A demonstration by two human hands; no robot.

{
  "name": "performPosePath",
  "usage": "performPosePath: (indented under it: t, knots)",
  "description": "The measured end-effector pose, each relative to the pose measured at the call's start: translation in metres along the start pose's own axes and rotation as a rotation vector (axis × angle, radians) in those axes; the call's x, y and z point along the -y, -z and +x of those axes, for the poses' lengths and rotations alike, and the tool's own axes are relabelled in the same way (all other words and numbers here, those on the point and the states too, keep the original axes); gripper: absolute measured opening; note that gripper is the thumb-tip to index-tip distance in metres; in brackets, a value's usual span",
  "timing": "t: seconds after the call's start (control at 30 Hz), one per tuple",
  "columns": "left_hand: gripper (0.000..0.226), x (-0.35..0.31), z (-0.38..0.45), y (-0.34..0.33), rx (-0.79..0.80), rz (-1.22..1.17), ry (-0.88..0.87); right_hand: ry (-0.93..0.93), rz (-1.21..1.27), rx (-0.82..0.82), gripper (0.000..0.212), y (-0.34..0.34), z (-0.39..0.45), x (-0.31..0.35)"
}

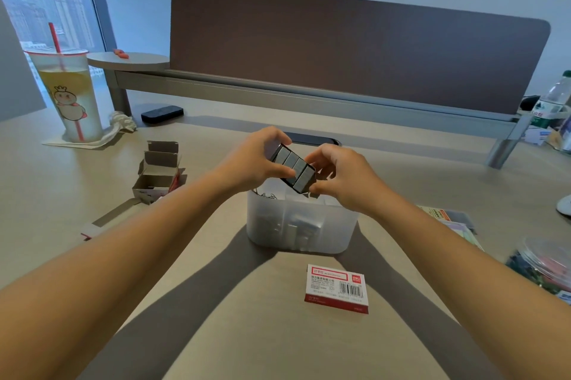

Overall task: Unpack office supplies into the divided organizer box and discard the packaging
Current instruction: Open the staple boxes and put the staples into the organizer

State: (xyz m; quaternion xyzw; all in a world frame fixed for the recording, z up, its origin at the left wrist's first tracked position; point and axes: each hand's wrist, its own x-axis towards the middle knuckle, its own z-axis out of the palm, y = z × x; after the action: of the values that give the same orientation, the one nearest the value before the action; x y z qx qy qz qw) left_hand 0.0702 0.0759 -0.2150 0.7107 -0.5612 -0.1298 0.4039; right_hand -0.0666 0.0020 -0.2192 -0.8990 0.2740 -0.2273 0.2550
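Head view: at frame centre, left hand [253, 160] and right hand [336, 175] pinch opposite ends of a black tray of staples [292, 168], tilted above the translucent organizer box [301, 225].

Your desk [253, 333] carries the organizer box [301, 225], a staple box [336, 288], torn cartons [159, 171], a drink cup [69, 95] and a crumpled tissue [123, 123].

Translucent plastic divided organizer box [301, 225]: 1
Black tray of grey staple strips [292, 168]: 1 tray, 4 strips visible
Closed red-and-white cardboard staple box [336, 288]: 1
Opened cardboard packages [159, 172]: at least 2
Plastic drink cup with red straw [69, 95]: 1
Clear plastic bottle [553, 101]: 1
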Motion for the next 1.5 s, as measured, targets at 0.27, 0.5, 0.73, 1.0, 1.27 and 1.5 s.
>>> performPosePath:
  t: [0.27, 0.5, 0.73, 1.0, 1.27, 1.5]
  knots:
    - [0.049, 0.000, 0.004, -0.003, 0.066, 0.099, -0.035, 0.000, -0.034, 0.031, 0.035, -0.002, 0.000, -0.006]
    - [0.059, -0.004, 0.005, -0.006, 0.076, 0.119, -0.094, -0.007, 0.031, -0.022, 0.017, 0.001, 0.003, -0.010]
    - [0.063, -0.005, 0.005, -0.007, 0.087, 0.083, -0.114, -0.024, 0.069, -0.044, 0.016, 0.001, 0.002, -0.010]
    - [0.060, -0.001, 0.005, -0.006, 0.028, 0.020, -0.137, -0.038, 0.083, -0.087, 0.014, -0.001, 0.005, -0.010]
    - [0.043, -0.001, 0.005, -0.001, 0.004, -0.055, -0.167, -0.045, 0.114, -0.140, 0.010, -0.003, 0.007, -0.009]
    - [0.048, 0.000, 0.006, 0.000, -0.003, -0.071, -0.181, -0.004, 0.142, -0.207, 0.014, -0.002, 0.005, -0.009]
